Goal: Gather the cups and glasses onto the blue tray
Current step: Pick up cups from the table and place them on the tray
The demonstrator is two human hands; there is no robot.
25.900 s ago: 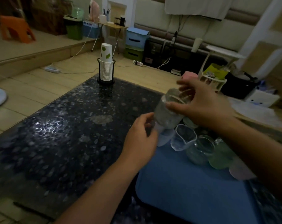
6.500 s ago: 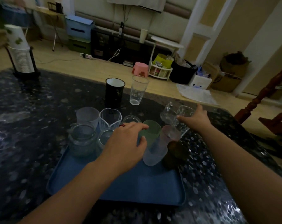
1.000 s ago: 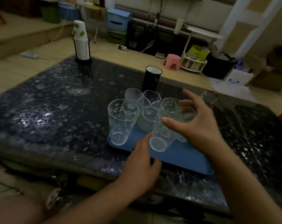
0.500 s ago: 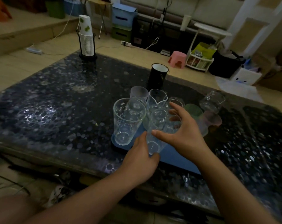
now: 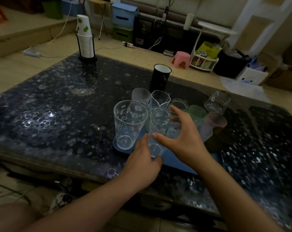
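The blue tray (image 5: 178, 160) lies on the dark table, crowded with cups. A tall clear glass (image 5: 158, 124) stands slightly tilted at the tray's near left part. My left hand (image 5: 142, 162) grips its base, thumb up one side and fingers curled under. My right hand (image 5: 183, 139) wraps its middle, thumb in front and fingers behind. A printed clear glass (image 5: 128, 124) stands just left of it. Behind are a frosted cup (image 5: 140, 95), a spouted glass (image 5: 159, 99), a small glass (image 5: 179, 104), a green cup (image 5: 197, 113) and a pink cup (image 5: 214, 122).
A black mug (image 5: 161, 77) stands on the table beyond the tray, and a glass jar (image 5: 216, 102) sits on the table to the tray's right. A holder of stacked paper cups (image 5: 85, 42) is at the far left corner. The table's near edge runs below my wrists.
My right hand has brought the tall clear glass down to the tray's near left part beside the printed glass. My left hand has closed on its base.
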